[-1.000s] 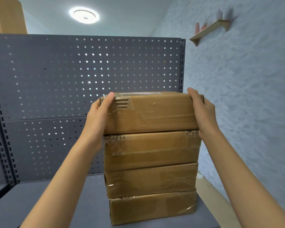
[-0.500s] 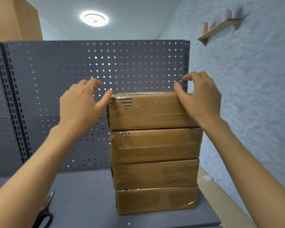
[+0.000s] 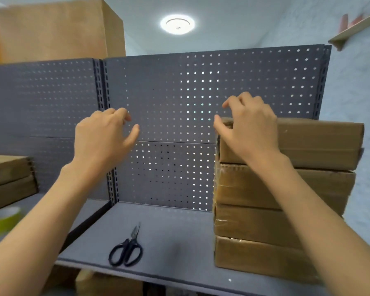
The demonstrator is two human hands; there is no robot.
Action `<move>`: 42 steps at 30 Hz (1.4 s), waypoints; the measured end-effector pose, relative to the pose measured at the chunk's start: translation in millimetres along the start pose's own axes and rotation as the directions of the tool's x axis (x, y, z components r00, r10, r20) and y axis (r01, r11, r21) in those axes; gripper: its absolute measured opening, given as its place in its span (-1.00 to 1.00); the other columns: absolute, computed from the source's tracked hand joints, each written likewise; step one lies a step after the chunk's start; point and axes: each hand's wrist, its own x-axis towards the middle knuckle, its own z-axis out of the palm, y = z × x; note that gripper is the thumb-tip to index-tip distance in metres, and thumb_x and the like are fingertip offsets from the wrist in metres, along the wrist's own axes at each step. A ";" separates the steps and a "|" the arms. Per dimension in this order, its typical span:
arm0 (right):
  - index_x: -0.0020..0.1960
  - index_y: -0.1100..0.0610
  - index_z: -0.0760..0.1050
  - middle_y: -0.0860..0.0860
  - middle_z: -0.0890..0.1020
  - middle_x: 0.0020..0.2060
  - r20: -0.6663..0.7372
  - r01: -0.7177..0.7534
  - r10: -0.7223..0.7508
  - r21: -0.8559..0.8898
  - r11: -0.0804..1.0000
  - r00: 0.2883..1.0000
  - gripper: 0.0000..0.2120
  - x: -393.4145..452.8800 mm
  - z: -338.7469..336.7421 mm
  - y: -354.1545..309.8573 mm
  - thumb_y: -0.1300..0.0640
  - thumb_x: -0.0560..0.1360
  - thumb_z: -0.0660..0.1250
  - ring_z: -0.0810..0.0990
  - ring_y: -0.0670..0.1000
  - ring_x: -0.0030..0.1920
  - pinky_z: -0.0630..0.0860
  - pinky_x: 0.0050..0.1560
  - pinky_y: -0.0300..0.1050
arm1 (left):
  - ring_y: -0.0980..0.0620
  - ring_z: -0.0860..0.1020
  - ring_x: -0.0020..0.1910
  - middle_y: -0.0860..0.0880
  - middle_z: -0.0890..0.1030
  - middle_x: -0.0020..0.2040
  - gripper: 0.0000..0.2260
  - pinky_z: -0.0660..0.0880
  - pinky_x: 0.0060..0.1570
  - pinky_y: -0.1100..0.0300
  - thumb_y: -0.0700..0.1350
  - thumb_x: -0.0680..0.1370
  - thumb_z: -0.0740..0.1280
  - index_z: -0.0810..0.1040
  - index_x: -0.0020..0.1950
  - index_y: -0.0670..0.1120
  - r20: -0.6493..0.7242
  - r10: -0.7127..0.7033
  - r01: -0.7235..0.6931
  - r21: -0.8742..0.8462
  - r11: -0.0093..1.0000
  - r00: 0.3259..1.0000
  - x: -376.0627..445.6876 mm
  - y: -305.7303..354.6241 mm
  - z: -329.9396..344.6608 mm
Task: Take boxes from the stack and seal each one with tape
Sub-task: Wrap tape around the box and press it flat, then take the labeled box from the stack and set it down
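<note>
**A:** Grey shelf [image 3: 179, 236] ran under everything, close in front, with scissors [image 3: 126, 248] lying near its front edge. What had changed?

**B:** Both hands had come off the top box [image 3: 320, 144]. A second earlier they clasped its two ends; by then the left hand [image 3: 100, 137] hung in the air, fingers loosely spread, holding nothing, well to the left of the stack [image 3: 265, 212].

**A:** And the right hand [image 3: 250, 129]?

**B:** Also relaxed and holding nothing, in front of the top box's left corner; I couldn't tell whether the thumb touched it. The view had swung left too, so the stack sat at the right.

**A:** Meaning?

**B:** My guess: that box was set down as finished, and the next would come from the boxes [image 3: 9, 178] at far left, beside the tape [image 3: 2, 221]. Behind stood the pegboard [image 3: 169, 124].
</note>
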 end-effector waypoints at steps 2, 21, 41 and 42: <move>-0.02 0.21 0.56 0.13 0.56 -0.17 -0.017 0.017 -0.017 0.033 0.999 1.000 -0.70 2.7 11.4 -27.8 -0.02 0.47 0.27 0.51 0.16 -0.20 0.37 -0.17 -0.03 | -0.23 0.57 -0.02 -0.15 0.65 0.00 -0.71 0.31 -0.21 0.07 0.04 0.56 0.28 0.59 0.10 -0.15 -0.002 -0.014 0.014 0.038 0.999 1.000 -5.1 -25.0 -10.5; -0.03 0.23 0.56 0.15 0.56 -0.19 -0.035 0.161 -0.160 0.393 0.905 0.986 -0.70 6.8 81.8 -402.8 -0.02 0.48 0.28 0.51 0.17 -0.23 0.34 -0.24 -0.04 | -0.18 0.57 -0.06 -0.14 0.64 -0.01 -0.70 0.47 -0.19 0.02 0.08 0.57 0.25 0.59 0.08 -0.12 0.031 -0.153 0.129 0.388 0.912 0.988 -96.2 -354.7 -157.3; 0.14 0.15 0.50 0.10 0.54 0.01 0.147 0.177 -0.281 0.490 0.854 0.948 -0.67 6.1 212.4 -638.9 -0.07 0.57 0.19 0.51 0.12 0.01 0.40 -0.05 -0.01 | -0.12 0.57 -0.09 -0.09 0.63 -0.05 -0.70 0.47 -0.17 0.04 0.10 0.57 0.24 0.60 0.05 -0.09 0.123 -0.267 0.173 0.500 0.849 0.956 -134.9 -581.2 -122.1; 0.15 0.15 0.50 0.09 0.54 0.02 0.153 0.169 -0.276 0.493 0.854 0.949 -0.67 10.1 222.7 -648.1 -0.08 0.57 0.19 0.51 0.11 0.02 0.40 -0.04 -0.02 | -0.11 0.57 -0.08 -0.09 0.63 -0.04 -0.70 0.46 -0.17 0.05 0.10 0.57 0.24 0.60 0.06 -0.09 0.129 -0.269 0.172 0.497 0.851 0.954 -131.0 -592.7 -115.6</move>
